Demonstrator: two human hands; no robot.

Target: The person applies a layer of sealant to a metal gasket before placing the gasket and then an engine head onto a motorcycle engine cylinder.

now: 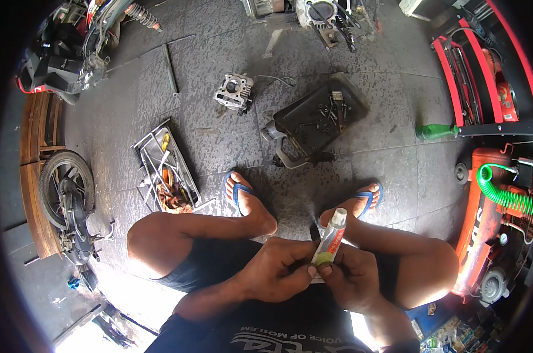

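Observation:
Held upright above my lap is a small squeeze tube with a white cap on top, a white and red body and a green lower end. My left hand is closed, its thumb and fingers pinching the tube's lower end from the left. From the other side my right hand pinches the same end, the two thumbs close together. Most of the curled fingers are hidden behind the palms. A narrow dark piece shows just left of the tube; I cannot tell what it is.
Ahead on the tiled floor lie a metal engine cylinder and a cut-open black jerrycan with small bolts. A metal tool tray stands left of my feet. A wheel, a red rack, a green bottle and an orange tank flank me.

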